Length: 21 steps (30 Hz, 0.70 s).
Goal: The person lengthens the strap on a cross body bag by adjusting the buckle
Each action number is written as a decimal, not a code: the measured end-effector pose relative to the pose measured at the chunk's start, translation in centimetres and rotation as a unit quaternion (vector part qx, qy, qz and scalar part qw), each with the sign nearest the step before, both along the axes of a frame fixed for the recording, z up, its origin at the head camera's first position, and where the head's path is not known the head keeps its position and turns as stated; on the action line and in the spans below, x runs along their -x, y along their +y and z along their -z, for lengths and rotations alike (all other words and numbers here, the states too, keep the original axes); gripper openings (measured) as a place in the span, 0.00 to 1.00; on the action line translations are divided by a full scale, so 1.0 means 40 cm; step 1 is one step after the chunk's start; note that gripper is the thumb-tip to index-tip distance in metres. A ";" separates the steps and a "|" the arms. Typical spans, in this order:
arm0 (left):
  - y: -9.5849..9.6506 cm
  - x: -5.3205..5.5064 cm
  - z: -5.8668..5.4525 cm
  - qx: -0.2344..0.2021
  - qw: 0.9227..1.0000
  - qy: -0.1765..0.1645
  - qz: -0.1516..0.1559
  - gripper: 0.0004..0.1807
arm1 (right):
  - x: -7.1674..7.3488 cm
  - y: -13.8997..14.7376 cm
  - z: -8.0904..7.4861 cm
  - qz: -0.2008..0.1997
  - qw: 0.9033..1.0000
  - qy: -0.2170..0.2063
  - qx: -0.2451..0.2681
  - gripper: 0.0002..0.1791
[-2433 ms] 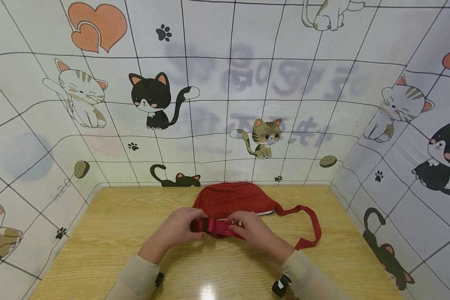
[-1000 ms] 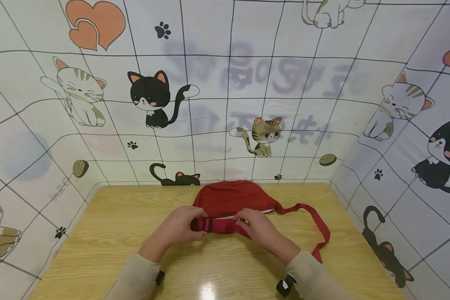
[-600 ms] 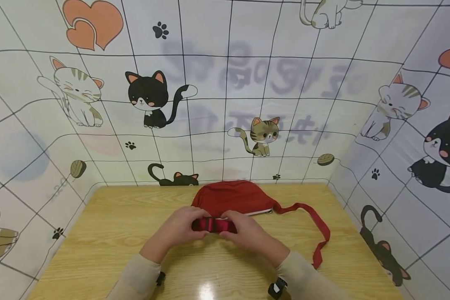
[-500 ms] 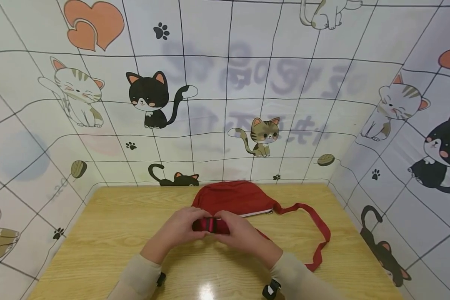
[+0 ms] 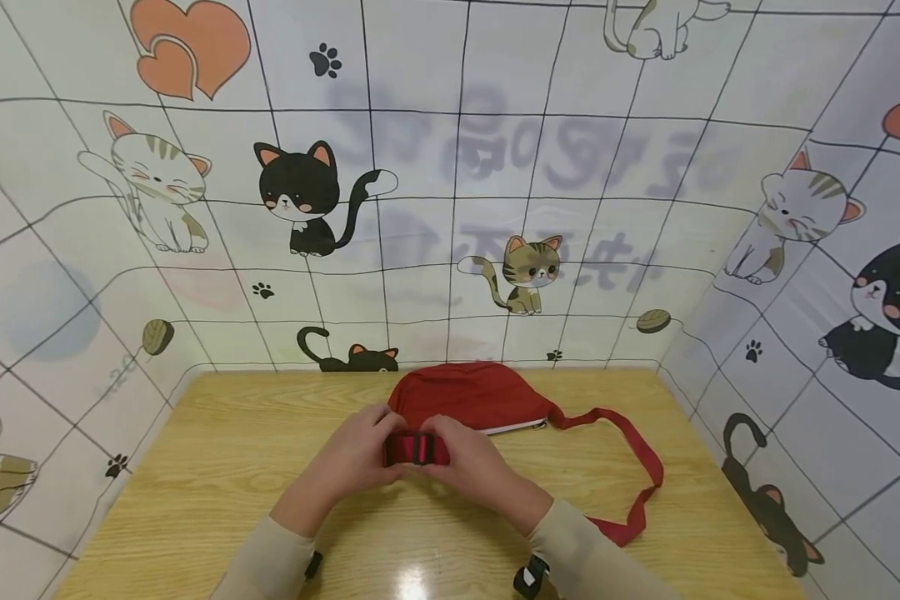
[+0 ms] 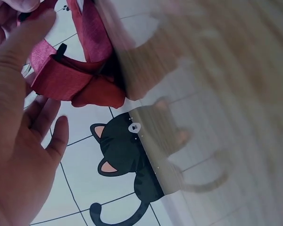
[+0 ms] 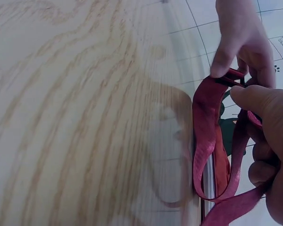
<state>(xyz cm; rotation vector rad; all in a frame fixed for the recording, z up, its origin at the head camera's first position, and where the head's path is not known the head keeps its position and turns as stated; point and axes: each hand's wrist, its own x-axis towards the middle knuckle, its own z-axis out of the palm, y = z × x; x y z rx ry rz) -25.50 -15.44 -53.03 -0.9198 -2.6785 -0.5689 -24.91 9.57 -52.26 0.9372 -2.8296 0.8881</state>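
A red waist bag (image 5: 465, 396) lies at the back of the table, its white zip towards me. In front of it, my hands hold its dark red strap (image 5: 401, 449) with a black strap slider (image 5: 422, 448) between them. My left hand (image 5: 348, 454) grips the strap left of the slider, thumb below and fingers above. Close by on the right, my right hand (image 5: 480, 467) pinches the strap beside the slider. In the right wrist view a loop of the strap (image 7: 205, 122) hangs below the fingers. The right palm hides part of the webbing.
The loose strap (image 5: 648, 458) curves over the right side of the wooden table (image 5: 247, 467). A cat-print sheet (image 5: 420, 183) stands behind and on both sides. Small black devices (image 5: 530, 577) sit at both wrists.
My right hand has slid left along the strap, right up to the slider near my left hand. The left hand stays nearly in place. The loose strap at right has spread outward.
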 end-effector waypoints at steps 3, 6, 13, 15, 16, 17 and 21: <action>-0.005 -0.001 0.002 0.016 1.000 0.016 -0.014 0.30 | 0.002 -0.003 -0.001 0.003 1.000 -0.007 0.006 0.27; -0.008 -0.001 0.000 0.025 0.999 0.023 -0.019 0.26 | 0.005 -0.007 0.000 0.002 1.000 -0.007 0.010 0.26; -0.015 -0.001 -0.001 0.028 0.999 0.016 -0.017 0.24 | 0.008 -0.019 -0.006 0.005 1.000 0.019 0.012 0.26; -0.017 -0.002 -0.003 0.029 0.999 0.020 -0.016 0.23 | 0.007 -0.017 -0.007 0.010 1.000 0.017 0.014 0.25; -0.020 -0.003 -0.004 0.029 0.999 0.017 -0.017 0.23 | 0.007 -0.014 -0.008 0.011 1.000 0.009 0.018 0.25; -0.023 -0.004 -0.005 0.026 0.999 0.015 -0.016 0.23 | 0.007 -0.010 -0.008 0.011 1.000 0.000 0.023 0.24; -0.048 -0.009 -0.005 0.007 1.000 0.006 -0.009 0.24 | 0.010 0.017 -0.004 0.007 0.999 -0.025 0.042 0.24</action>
